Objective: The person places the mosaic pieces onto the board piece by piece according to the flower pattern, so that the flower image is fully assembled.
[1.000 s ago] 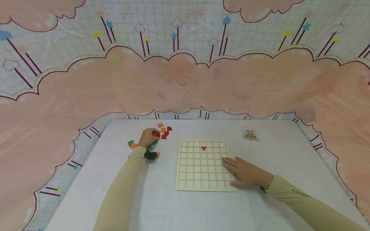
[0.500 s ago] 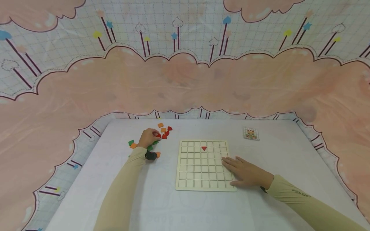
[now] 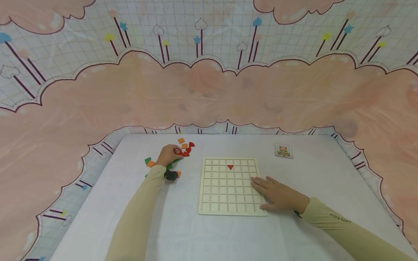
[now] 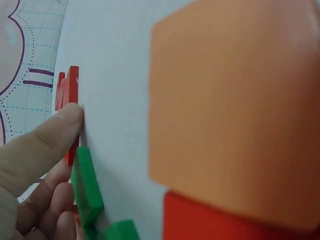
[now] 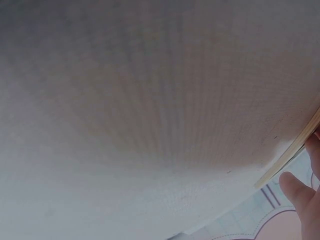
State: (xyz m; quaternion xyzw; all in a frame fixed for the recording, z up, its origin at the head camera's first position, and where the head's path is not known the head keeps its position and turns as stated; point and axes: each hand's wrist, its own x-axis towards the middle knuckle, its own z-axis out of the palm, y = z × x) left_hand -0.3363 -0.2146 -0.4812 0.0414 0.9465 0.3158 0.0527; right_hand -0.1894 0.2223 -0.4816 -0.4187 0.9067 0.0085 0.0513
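Note:
At the left, among loose flat pieces, my left hand (image 3: 168, 154) holds a red piece (image 3: 180, 153) between thumb and fingers. In the left wrist view the thumb (image 4: 47, 145) lies against red edges, and a green piece (image 4: 87, 185) sits just below. My right hand (image 3: 279, 195) rests with extended fingers on the right edge of the pale gridded board (image 3: 223, 199). One red triangle (image 3: 230, 167) lies in a cell near the board's top. The right wrist view shows only fingers (image 5: 300, 192) beside the board's edge.
Orange pieces (image 3: 181, 140) and a red quarter-round piece (image 3: 191, 144) lie beyond my left hand. Green (image 3: 147, 160) and orange pieces (image 3: 150, 164) lie left of the wrist. A small patterned card (image 3: 283, 150) lies at the back right. A patterned cloth wall (image 3: 209, 98) stands behind the table.
The red piece at my left fingertips has shifted slightly right, towards the neighbouring red piece, which has also turned a little. My right hand and the board have stayed put.

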